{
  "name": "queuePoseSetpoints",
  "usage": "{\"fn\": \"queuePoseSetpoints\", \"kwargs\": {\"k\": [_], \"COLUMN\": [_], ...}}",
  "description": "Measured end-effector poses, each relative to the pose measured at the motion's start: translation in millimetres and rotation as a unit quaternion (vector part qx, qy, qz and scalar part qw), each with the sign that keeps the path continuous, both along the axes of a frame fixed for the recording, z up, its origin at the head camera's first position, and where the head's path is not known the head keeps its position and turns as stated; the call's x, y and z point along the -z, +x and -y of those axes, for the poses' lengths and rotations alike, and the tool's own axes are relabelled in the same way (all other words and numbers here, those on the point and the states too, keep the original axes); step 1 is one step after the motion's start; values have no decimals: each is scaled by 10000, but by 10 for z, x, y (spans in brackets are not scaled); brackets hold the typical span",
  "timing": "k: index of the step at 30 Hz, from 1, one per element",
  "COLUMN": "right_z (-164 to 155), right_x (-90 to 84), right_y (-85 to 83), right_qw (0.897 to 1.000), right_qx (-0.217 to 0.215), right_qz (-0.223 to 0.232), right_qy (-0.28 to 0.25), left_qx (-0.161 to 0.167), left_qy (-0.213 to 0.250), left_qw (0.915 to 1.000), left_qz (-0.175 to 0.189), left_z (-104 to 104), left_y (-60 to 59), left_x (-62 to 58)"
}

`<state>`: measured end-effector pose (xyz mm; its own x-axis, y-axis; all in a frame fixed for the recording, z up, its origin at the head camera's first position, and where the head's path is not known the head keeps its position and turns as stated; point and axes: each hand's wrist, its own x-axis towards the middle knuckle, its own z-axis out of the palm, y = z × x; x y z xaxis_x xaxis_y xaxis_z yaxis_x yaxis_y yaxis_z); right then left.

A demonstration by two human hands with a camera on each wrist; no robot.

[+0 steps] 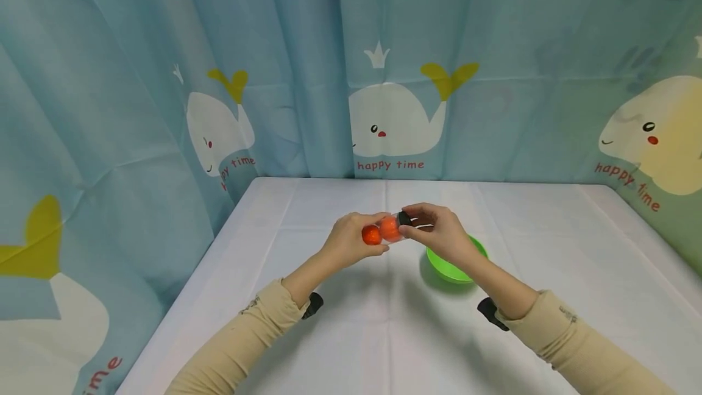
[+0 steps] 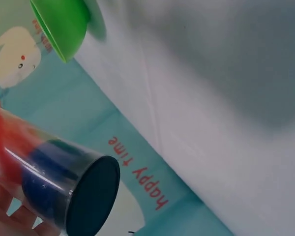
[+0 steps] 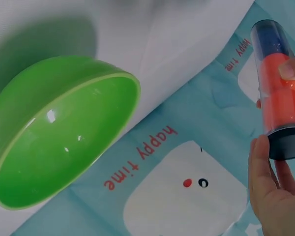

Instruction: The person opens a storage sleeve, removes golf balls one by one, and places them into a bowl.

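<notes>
While both hands (image 1: 397,233) pinch a clear plastic tube (image 3: 280,91), a glossy green bowl (image 3: 64,137) sits nearby.

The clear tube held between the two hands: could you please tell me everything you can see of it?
The clear tube looks like see-through plastic, a straight cylinder with a dark cap on each end. Inside sit orange-red balls and a dark blue one near one end. It is held roughly level above the white table, not touching it. The left hand holds one end and the right hand grips the other. The green bowl sits below the right hand.
</notes>
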<state>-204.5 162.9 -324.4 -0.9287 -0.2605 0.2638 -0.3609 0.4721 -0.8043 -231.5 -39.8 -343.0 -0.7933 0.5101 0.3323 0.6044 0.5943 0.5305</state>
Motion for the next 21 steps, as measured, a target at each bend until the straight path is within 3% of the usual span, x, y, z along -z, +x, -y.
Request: {"fn": "queuePoseSetpoints", "kwargs": {"k": [10,21], "right_z": [13,-35], "right_x": [23,-12], "right_y": [-51,-87], "right_qw": [9990,9968], "right_qx": [-250,-590], "right_qz": [-356,-392], "right_qy": [111,376], "left_qx": [435,553], "left_qy": [197,280], "left_qw": [9986,9969], "left_qz": [244,477], "left_z": [56,92], "left_y": [-72,-122], "left_x": [39,53]}}
